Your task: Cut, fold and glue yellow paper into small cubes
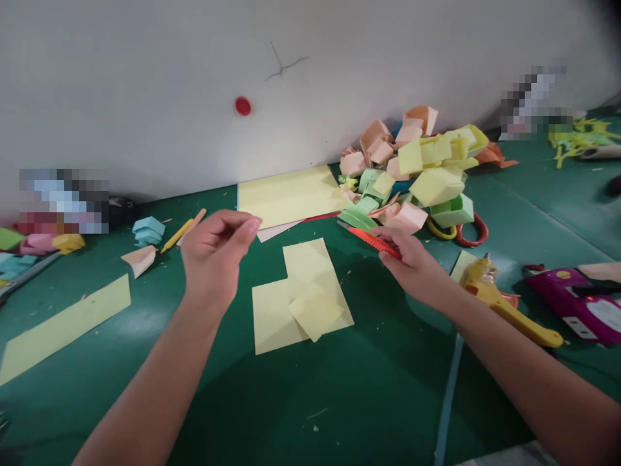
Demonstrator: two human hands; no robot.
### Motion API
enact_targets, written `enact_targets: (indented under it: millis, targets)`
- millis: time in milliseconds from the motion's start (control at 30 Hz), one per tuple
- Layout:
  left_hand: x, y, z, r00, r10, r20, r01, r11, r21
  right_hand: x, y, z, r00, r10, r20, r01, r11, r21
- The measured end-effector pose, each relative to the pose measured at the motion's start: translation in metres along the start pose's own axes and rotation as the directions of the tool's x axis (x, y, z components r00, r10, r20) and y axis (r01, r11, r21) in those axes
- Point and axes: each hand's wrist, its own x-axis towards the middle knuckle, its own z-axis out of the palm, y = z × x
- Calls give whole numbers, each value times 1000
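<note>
My right hand (410, 262) is closed around a red box cutter (371, 241), its tip pointing left over the green tabletop. To the left, my left hand (218, 249) hovers above the table with thumb and fingertips pinched; whether anything thin is between them I cannot make out. Between and below both hands lie an L-shaped piece of pale yellow paper (272, 317) and a small yellow square (316, 310) overlapping it. Behind them, a large pale yellow sheet (291, 194) rests against the foot of the wall.
A heap of folded paper pieces (431, 184) stands at the back right, with scissors (473, 231) beside it. Farther right are a yellow glue gun (514, 317) and a purple device (577, 301). A pale green-yellow strip (68, 327) and a yellow pen-like stick (177, 235) lie left.
</note>
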Motion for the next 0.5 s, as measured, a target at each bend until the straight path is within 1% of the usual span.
enact_targets:
  millis: [33, 100, 233, 333, 433, 500]
  targets:
    - [4, -1, -5, 999, 8, -43, -9, 1000, -14, 0, 0, -1, 1000, -29, 5, 29, 999, -31]
    - [13, -2, -14, 996, 18, -86, -22, 999, -48, -1, 0, -3, 997, -72, 27, 74, 993, -97]
    - [30, -2, -33, 974, 39, -222, -59, 995, -80, -3, -2, 0, 991, -68, 111, 88, 978, -187]
    - [40, -3, -47, 954, 35, -296, -61, 995, -78, -5, -2, 6, 983, -61, 175, 106, 960, -258]
    - [44, -6, -52, 950, 47, -309, -66, 996, -54, -6, -5, 13, 979, -56, 194, 123, 927, -354]
    - [39, -9, -46, 961, 59, -269, -64, 998, -9, -9, -10, 16, 984, -75, 162, 136, 905, -403]
